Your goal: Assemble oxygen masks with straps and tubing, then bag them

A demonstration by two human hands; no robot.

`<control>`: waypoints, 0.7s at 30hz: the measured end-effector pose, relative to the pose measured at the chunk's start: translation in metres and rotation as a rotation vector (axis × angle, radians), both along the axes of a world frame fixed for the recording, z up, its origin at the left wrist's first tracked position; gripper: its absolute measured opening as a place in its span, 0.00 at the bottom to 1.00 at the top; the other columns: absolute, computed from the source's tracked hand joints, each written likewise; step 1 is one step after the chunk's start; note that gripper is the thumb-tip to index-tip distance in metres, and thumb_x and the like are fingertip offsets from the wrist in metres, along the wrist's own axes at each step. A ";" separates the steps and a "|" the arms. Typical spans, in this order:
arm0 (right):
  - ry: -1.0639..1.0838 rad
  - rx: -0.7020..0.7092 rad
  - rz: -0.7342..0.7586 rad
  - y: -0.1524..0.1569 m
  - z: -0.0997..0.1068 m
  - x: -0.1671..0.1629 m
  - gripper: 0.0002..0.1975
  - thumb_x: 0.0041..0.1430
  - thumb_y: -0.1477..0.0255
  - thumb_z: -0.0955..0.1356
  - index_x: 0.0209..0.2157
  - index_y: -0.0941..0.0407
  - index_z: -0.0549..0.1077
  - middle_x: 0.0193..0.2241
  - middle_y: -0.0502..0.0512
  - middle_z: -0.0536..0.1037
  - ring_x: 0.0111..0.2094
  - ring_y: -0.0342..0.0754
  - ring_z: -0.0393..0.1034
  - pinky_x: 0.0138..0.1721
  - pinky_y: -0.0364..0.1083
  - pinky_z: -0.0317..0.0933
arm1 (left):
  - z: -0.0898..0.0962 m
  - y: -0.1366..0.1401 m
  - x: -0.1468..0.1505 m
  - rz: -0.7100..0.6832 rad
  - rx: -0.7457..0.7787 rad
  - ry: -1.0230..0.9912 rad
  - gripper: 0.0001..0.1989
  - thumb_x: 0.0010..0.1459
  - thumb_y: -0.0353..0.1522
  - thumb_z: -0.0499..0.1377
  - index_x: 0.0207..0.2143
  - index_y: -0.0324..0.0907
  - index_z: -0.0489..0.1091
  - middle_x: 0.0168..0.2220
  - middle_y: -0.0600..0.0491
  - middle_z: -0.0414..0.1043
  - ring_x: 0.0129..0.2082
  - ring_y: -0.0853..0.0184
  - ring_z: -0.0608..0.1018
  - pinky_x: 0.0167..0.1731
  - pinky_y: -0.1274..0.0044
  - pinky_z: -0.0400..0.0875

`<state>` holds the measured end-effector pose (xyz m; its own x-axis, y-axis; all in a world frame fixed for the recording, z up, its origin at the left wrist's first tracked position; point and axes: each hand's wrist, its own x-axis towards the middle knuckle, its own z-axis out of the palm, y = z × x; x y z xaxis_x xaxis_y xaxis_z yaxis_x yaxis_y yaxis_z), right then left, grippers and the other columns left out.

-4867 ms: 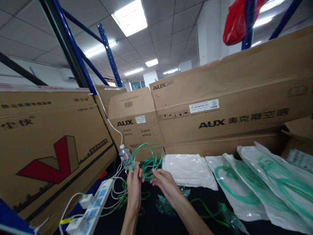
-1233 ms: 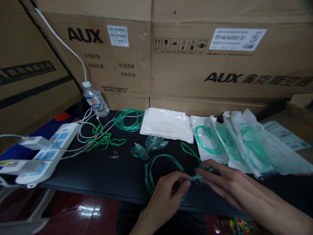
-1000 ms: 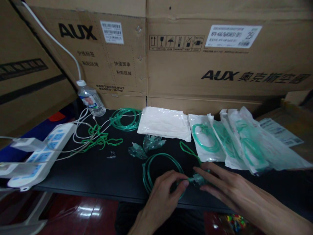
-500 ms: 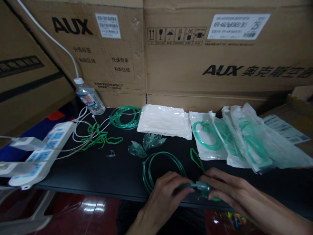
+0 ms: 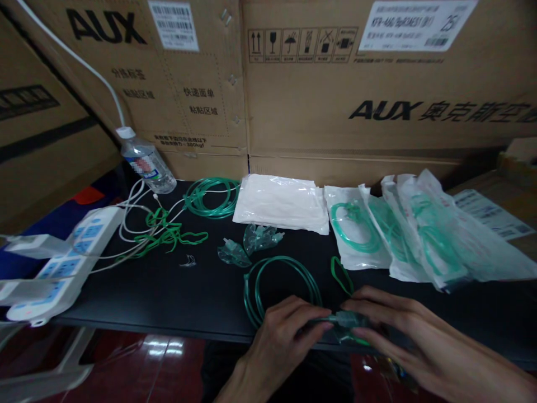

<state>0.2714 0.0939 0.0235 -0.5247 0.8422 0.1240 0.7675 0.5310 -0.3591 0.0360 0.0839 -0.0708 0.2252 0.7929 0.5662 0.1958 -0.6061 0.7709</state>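
My left hand (image 5: 289, 330) pinches the end of a green tube (image 5: 279, 260), whose coil lies on the black table just beyond it. My right hand (image 5: 390, 330) is closed around a clear green oxygen mask (image 5: 346, 334). Between the two hands, the mask's pale connector (image 5: 347, 319) meets the tube end; whether it is pushed fully on I cannot tell. A green elastic strap (image 5: 342, 275) loops out past my right fingers. Two more clear masks, a smaller one (image 5: 234, 252) and a wider one (image 5: 262, 238), lie behind the coil.
At the back lie white packets (image 5: 281, 201) and bagged tubing sets (image 5: 356, 229). On the left are green straps (image 5: 168, 235), another tube coil (image 5: 212, 196), a power strip (image 5: 69, 263) and a tilted bottle (image 5: 149, 162). Large cardboard boxes (image 5: 302, 112) wall off the back.
The camera view has shifted slightly. My right fingers have moved a little on the mask; both hands keep their grip, and the table items stay where they were.
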 end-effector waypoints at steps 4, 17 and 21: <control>0.040 -0.093 0.029 0.003 0.005 -0.023 0.16 0.70 0.70 0.62 0.43 0.54 0.83 0.39 0.58 0.85 0.40 0.51 0.84 0.38 0.43 0.79 | -0.004 -0.001 0.002 0.015 0.002 0.034 0.08 0.68 0.33 0.62 0.45 0.37 0.77 0.33 0.49 0.83 0.31 0.67 0.82 0.34 0.78 0.79; 0.037 -0.084 0.058 -0.024 -0.025 -0.014 0.22 0.66 0.77 0.61 0.56 0.49 0.75 0.48 0.57 0.81 0.45 0.52 0.80 0.43 0.45 0.77 | 0.000 0.002 -0.004 -0.052 -0.186 0.051 0.17 0.71 0.39 0.57 0.43 0.34 0.80 0.30 0.48 0.79 0.28 0.68 0.80 0.31 0.80 0.75; -0.094 -0.024 0.102 -0.029 -0.029 -0.018 0.32 0.57 0.86 0.60 0.61 0.53 0.70 0.52 0.61 0.78 0.50 0.52 0.78 0.49 0.46 0.76 | 0.003 0.001 -0.007 -0.074 -0.291 0.049 0.17 0.70 0.40 0.58 0.42 0.35 0.80 0.30 0.49 0.78 0.28 0.68 0.80 0.31 0.80 0.73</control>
<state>0.2537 0.0652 -0.0052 -0.6163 0.7858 0.0510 0.7406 0.6005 -0.3015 0.0293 0.0852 -0.0682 0.3097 0.9006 0.3050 0.2004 -0.3754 0.9049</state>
